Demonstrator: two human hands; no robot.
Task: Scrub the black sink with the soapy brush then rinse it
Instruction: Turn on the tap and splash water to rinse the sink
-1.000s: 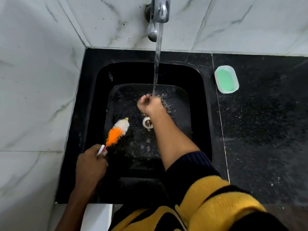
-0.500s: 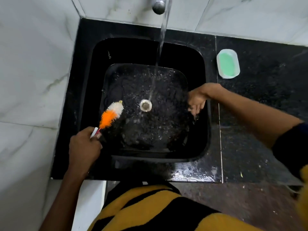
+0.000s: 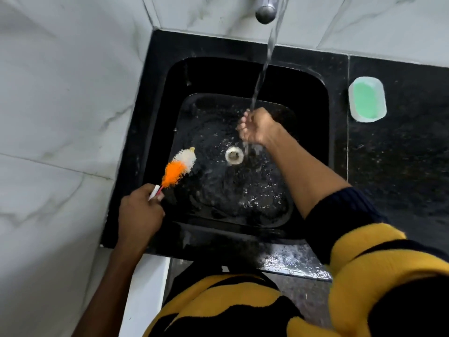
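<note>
The black sink (image 3: 313, 98) is wet, with a pale drain ring (image 3: 234, 155) in the middle of its floor. My left hand (image 3: 139, 211) grips the handle of the orange and white brush (image 3: 178, 167) at the sink's front left rim, bristles pointing over the basin floor. My right hand (image 3: 255, 127) is cupped with curled fingers under the stream of water (image 3: 261, 76) from the tap (image 3: 266, 8), just above and right of the drain. It holds nothing that I can see.
A white soap dish with green soap (image 3: 366, 99) sits on the black counter (image 3: 401, 166) to the right of the sink. Marble wall tiles (image 3: 60, 105) close in the left side and back. Water lies on the front ledge (image 3: 291, 261).
My right hand left the sink's right wall and moved back under the running water near the drain. The left hand and brush stayed at the front left rim.
</note>
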